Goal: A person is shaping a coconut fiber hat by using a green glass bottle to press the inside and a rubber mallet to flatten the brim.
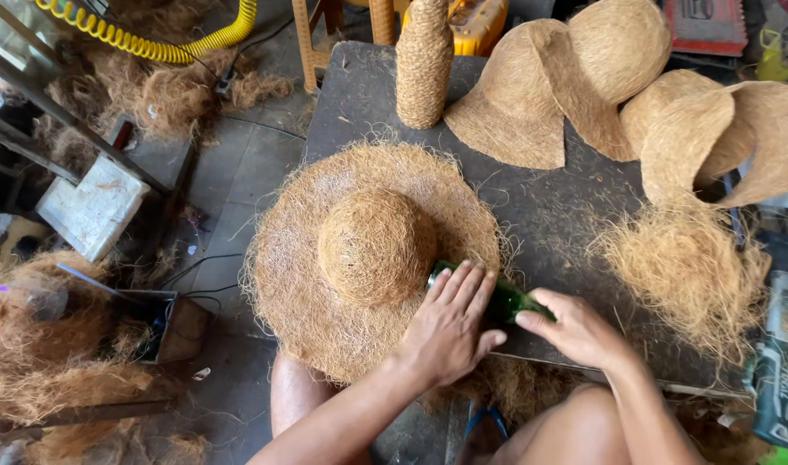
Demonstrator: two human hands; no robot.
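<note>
One head camera looks steeply down, close over the dark worktable [549, 215]
</note>
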